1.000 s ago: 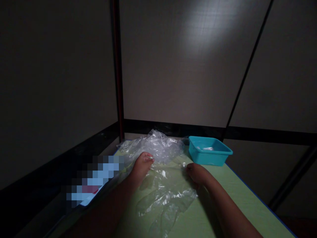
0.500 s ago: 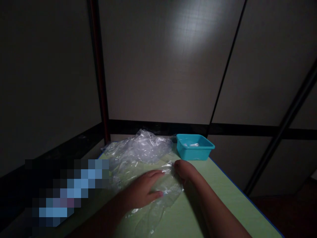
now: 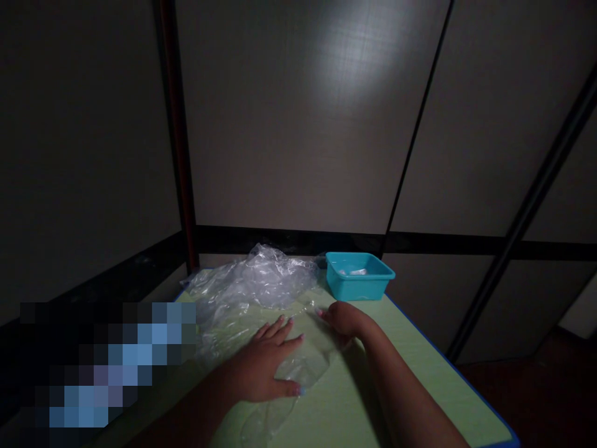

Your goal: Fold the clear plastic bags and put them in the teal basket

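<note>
A clear, crinkled plastic bag or sheet (image 3: 273, 280) is bunched at the far left of the light green table (image 3: 368, 398), and a thinner part of it stretches toward me. On this flatter part my left hand (image 3: 263, 367) lies palm down with the fingers spread. My right hand (image 3: 345, 320) is to its right with the fingers closed, apparently pinching the plastic's edge; its fingertips are partly hidden.
Beyond my right hand stands a turquoise plastic basin (image 3: 358, 289) with some small whitish things inside. A blue edge (image 3: 466, 379) borders the table. Dark panelled walls or cabinet doors (image 3: 289, 137) rise close behind it. A blurred-out patch covers the lower left.
My left hand has spread its fingers and shifted slightly on the plastic. My right hand keeps nearly the same place. The whole view has swung slightly to the right.
</note>
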`<move>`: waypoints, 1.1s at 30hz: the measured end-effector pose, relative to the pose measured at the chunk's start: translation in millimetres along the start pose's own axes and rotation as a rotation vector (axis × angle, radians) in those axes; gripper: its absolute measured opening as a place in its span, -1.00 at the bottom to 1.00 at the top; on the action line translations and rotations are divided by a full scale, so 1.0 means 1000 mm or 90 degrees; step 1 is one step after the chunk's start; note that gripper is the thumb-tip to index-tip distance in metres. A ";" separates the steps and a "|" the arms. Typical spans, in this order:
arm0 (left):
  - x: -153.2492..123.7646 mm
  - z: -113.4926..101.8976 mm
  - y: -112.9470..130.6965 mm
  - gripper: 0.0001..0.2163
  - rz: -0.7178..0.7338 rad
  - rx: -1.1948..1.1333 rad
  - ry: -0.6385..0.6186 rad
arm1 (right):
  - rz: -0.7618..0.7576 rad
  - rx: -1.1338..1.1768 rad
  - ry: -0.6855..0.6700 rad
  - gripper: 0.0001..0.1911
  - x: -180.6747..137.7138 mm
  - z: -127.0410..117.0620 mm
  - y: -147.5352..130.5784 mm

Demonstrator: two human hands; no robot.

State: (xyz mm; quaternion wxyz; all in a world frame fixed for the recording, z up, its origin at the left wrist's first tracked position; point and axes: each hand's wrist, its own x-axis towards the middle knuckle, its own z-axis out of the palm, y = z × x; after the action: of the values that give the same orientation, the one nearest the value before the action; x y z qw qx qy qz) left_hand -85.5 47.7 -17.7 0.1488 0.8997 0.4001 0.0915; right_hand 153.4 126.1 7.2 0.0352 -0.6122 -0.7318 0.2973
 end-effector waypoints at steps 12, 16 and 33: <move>0.003 -0.001 -0.006 -0.30 -0.010 0.034 -0.001 | -0.238 0.279 -0.289 -0.34 -0.022 -0.010 0.016; 0.003 0.000 -0.007 -0.32 -0.015 0.022 0.006 | -0.251 0.318 -0.247 -0.60 -0.017 -0.004 0.015; 0.005 0.004 -0.011 -0.29 -0.013 0.006 0.024 | -0.307 0.524 -0.214 -0.61 -0.019 0.007 -0.003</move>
State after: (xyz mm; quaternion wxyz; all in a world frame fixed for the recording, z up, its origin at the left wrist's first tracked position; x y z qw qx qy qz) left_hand -88.7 58.1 -25.1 0.1377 0.8944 0.4125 0.1047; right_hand 152.3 105.9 8.7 0.2228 -0.3046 -0.6700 0.6393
